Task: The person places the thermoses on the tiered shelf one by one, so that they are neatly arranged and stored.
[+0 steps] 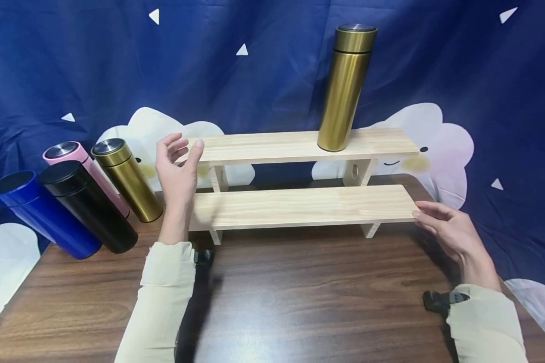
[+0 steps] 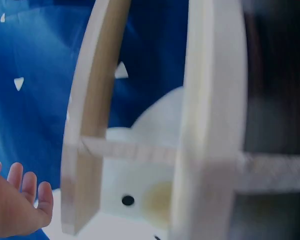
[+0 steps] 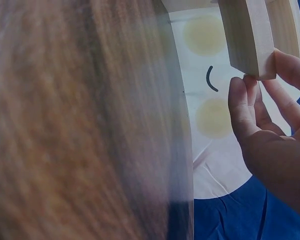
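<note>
A two-tier wooden shelf (image 1: 300, 206) stands across the back of the table. My right hand (image 1: 454, 232) is at the right end of its lower board, thumb on the upper side and fingertips against the end, as the right wrist view shows. My left hand (image 1: 177, 169) is raised near the left end of the upper board (image 1: 263, 146), fingers loosely bent and holding nothing. In the left wrist view that hand (image 2: 22, 202) appears beside the board, with a gap between. A gold flask (image 1: 347, 88) stands upright on the upper board, right of its middle.
Left of the shelf, a second gold flask (image 1: 129, 181), a pink flask (image 1: 88, 169), a black flask (image 1: 91, 209) and a blue flask (image 1: 45, 214) stand on the brown table (image 1: 277, 297). Behind hangs a dark blue curtain (image 1: 272, 91) with white clouds.
</note>
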`<state>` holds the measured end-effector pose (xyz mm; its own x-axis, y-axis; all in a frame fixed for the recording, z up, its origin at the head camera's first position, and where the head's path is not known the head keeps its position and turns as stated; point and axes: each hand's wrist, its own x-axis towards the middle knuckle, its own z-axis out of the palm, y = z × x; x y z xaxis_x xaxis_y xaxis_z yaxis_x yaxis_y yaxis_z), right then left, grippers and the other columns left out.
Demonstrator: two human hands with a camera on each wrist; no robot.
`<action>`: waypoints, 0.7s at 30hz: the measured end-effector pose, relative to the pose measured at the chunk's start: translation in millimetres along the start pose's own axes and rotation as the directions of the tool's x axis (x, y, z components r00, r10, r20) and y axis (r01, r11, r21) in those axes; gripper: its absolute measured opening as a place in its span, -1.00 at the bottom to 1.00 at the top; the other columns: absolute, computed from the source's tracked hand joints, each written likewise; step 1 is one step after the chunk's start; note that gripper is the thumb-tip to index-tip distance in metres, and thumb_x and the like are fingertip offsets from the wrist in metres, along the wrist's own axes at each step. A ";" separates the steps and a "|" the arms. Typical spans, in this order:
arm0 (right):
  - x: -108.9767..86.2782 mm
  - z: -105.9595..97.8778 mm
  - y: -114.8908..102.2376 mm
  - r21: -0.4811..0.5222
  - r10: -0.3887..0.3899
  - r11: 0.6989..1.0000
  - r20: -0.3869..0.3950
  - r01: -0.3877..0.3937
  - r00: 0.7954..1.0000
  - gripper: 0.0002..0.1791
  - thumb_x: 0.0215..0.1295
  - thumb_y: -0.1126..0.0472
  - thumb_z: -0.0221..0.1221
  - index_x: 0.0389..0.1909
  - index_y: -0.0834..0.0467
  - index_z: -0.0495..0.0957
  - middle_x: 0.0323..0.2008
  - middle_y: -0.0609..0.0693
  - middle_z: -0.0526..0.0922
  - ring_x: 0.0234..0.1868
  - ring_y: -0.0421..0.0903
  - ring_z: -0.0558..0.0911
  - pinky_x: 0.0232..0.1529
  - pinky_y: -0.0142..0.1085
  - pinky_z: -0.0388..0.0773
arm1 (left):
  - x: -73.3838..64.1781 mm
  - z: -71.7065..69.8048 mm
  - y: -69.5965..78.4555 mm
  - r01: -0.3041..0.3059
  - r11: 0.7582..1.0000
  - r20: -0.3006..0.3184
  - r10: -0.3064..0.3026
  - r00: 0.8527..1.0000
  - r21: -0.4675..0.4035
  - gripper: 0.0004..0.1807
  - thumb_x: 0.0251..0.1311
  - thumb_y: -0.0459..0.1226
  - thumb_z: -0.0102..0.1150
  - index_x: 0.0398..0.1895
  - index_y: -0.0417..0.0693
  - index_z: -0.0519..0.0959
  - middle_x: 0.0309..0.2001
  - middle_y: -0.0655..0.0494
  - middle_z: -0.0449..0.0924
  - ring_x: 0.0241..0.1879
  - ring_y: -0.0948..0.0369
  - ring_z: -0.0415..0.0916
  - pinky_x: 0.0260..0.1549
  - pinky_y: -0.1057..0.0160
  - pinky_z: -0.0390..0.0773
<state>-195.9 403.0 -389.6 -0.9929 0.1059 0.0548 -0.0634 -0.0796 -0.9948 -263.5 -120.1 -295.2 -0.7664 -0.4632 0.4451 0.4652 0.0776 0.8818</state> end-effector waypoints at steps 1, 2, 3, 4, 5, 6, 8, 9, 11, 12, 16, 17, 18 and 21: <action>0.0 0.0 0.0 0.003 0.000 1.000 0.000 0.000 1.000 -0.70 0.27 0.49 0.29 -0.19 0.01 0.72 -0.25 -0.15 0.72 -0.24 -0.32 0.69 -0.15 -0.50 0.59 | -0.6 -4.0 -1.7 0.001 1.000 -0.015 -0.001 1.000 -0.001 -0.49 0.14 -0.19 0.43 0.15 -0.10 0.52 0.01 -0.07 0.57 0.01 0.14 0.46 -0.01 0.23 0.39; 0.0 0.1 0.0 0.007 0.001 1.000 0.000 -0.001 1.000 -0.71 0.27 0.49 0.29 -0.19 0.02 0.72 -0.25 -0.15 0.72 -0.24 -0.32 0.70 -0.15 -0.50 0.59 | -1.1 -7.7 -3.2 0.001 1.000 -0.028 -0.001 1.000 -0.002 -0.49 0.14 -0.20 0.43 0.15 -0.13 0.52 0.01 -0.11 0.57 -0.01 0.16 0.46 -0.02 0.24 0.39; -0.1 0.1 0.0 0.010 0.001 1.000 0.001 -0.001 1.000 -0.71 0.27 0.49 0.29 -0.19 0.02 0.72 -0.25 -0.15 0.72 -0.24 -0.32 0.70 -0.15 -0.50 0.59 | -1.6 -11.3 -4.4 -0.001 1.000 -0.041 0.001 0.999 -0.001 -0.48 0.15 -0.20 0.43 0.15 -0.17 0.51 0.01 -0.14 0.57 -0.03 0.18 0.46 -0.03 0.24 0.39; -0.1 0.2 0.1 0.015 0.000 1.000 0.001 0.000 1.000 -0.71 0.27 0.50 0.28 -0.19 0.02 0.73 -0.26 -0.15 0.72 -0.24 -0.32 0.70 -0.15 -0.50 0.59 | -2.1 -14.7 -5.1 -0.001 1.000 -0.052 0.001 0.999 0.001 -0.47 0.15 -0.21 0.43 0.15 -0.19 0.51 0.01 -0.15 0.57 -0.04 0.19 0.47 -0.04 0.25 0.39; -0.3 0.3 0.2 0.018 -0.001 1.000 0.001 0.001 1.000 -0.71 0.27 0.50 0.28 -0.19 0.03 0.73 -0.26 -0.14 0.72 -0.24 -0.32 0.70 -0.15 -0.50 0.59 | -2.0 -17.9 -5.9 -0.001 1.000 -0.062 0.001 0.998 0.002 -0.47 0.15 -0.21 0.43 0.15 -0.19 0.51 0.00 -0.15 0.58 -0.06 0.20 0.47 -0.05 0.26 0.40; -0.4 0.4 0.4 0.023 -0.002 1.000 0.002 0.002 1.000 -0.70 0.27 0.50 0.28 -0.20 0.03 0.73 -0.26 -0.14 0.72 -0.24 -0.31 0.70 -0.15 -0.49 0.60 | -1.4 -21.0 -6.4 -0.006 1.000 -0.075 0.006 0.997 0.002 -0.47 0.14 -0.21 0.44 0.15 -0.20 0.52 -0.01 -0.14 0.58 -0.07 0.20 0.48 -0.07 0.26 0.40; 0.0 0.7 0.6 0.025 -0.006 1.000 0.008 0.006 1.000 -0.70 0.27 0.50 0.28 -0.19 0.03 0.73 -0.26 -0.14 0.72 -0.25 -0.31 0.70 -0.16 -0.49 0.60 | 0.3 -27.4 -6.3 -0.007 1.000 -0.101 0.007 0.995 0.001 -0.50 0.14 -0.21 0.45 0.12 -0.15 0.53 -0.03 -0.10 0.59 -0.07 0.18 0.50 -0.08 0.25 0.42; 0.2 0.9 0.8 0.027 -0.008 1.000 0.011 0.008 1.000 -0.70 0.27 0.51 0.27 -0.19 0.03 0.73 -0.26 -0.14 0.72 -0.25 -0.31 0.70 -0.16 -0.50 0.59 | 1.4 -30.8 -6.0 -0.006 1.000 -0.113 0.006 0.994 -0.001 -0.51 0.13 -0.21 0.45 0.11 -0.13 0.54 -0.03 -0.08 0.59 -0.07 0.18 0.50 -0.09 0.26 0.42; 0.8 1.3 1.0 0.030 -0.012 0.999 0.013 0.011 1.000 -0.70 0.28 0.51 0.27 -0.19 0.03 0.73 -0.26 -0.13 0.73 -0.25 -0.31 0.71 -0.16 -0.50 0.59 | 4.0 -38.0 -6.1 -0.003 1.000 -0.141 0.001 0.990 -0.015 -0.53 0.12 -0.21 0.47 0.09 -0.09 0.55 -0.04 -0.08 0.59 -0.07 0.16 0.51 -0.08 0.25 0.44; 1.1 1.3 1.1 0.028 -0.011 1.000 0.013 0.011 1.000 -0.70 0.28 0.50 0.27 -0.19 0.03 0.73 -0.26 -0.14 0.73 -0.25 -0.31 0.71 -0.17 -0.50 0.59 | 5.2 -41.9 -5.8 0.000 1.000 -0.153 -0.002 0.988 -0.017 -0.53 0.11 -0.20 0.48 0.07 -0.07 0.56 -0.04 -0.08 0.59 -0.06 0.16 0.52 -0.08 0.25 0.45; 1.2 1.0 0.8 0.020 -0.009 1.000 0.011 0.009 1.000 -0.71 0.28 0.49 0.28 -0.20 0.02 0.73 -0.26 -0.15 0.73 -0.25 -0.32 0.70 -0.17 -0.50 0.59 | 6.0 -57.4 -4.5 -0.026 1.000 -0.189 0.025 0.982 -0.002 -0.57 0.10 -0.23 0.49 0.02 -0.07 0.58 -0.10 -0.02 0.61 -0.09 0.17 0.54 -0.05 0.28 0.47; 1.1 0.7 0.7 0.016 -0.007 1.000 0.011 0.006 1.000 -0.71 0.28 0.49 0.28 -0.20 0.01 0.73 -0.26 -0.16 0.73 -0.25 -0.32 0.70 -0.17 -0.50 0.59 | 5.3 -60.7 -3.8 -0.034 0.999 -0.199 0.035 0.979 0.007 -0.59 0.10 -0.24 0.49 0.00 -0.08 0.59 -0.13 0.01 0.62 -0.11 0.18 0.55 -0.05 0.29 0.47; 0.9 0.5 0.6 0.015 -0.005 1.000 0.012 0.005 1.000 -0.71 0.28 0.49 0.28 -0.19 0.01 0.72 -0.25 -0.16 0.73 -0.25 -0.32 0.70 -0.16 -0.51 0.59 | 4.8 -64.1 -3.3 -0.052 0.999 -0.207 0.054 0.977 0.014 -0.61 0.10 -0.25 0.48 -0.02 -0.10 0.60 -0.16 0.03 0.63 -0.12 0.18 0.56 -0.04 0.29 0.47; 0.5 -0.3 0.1 0.007 0.000 1.000 0.011 0.000 1.000 -0.71 0.28 0.49 0.28 -0.19 0.01 0.72 -0.25 -0.17 0.72 -0.24 -0.33 0.70 -0.15 -0.51 0.59 | 3.0 -72.8 -2.4 -0.072 0.997 -0.251 0.068 0.966 -0.007 -0.67 0.08 -0.30 0.49 -0.09 -0.13 0.63 -0.22 0.07 0.65 -0.16 0.18 0.58 -0.06 0.31 0.45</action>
<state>-196.4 403.3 -389.8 -0.9939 0.0953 0.0561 -0.0644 -0.0865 -0.9942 -234.6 -185.9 -307.3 -0.5974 -0.6635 0.4505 0.5225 0.1041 0.8463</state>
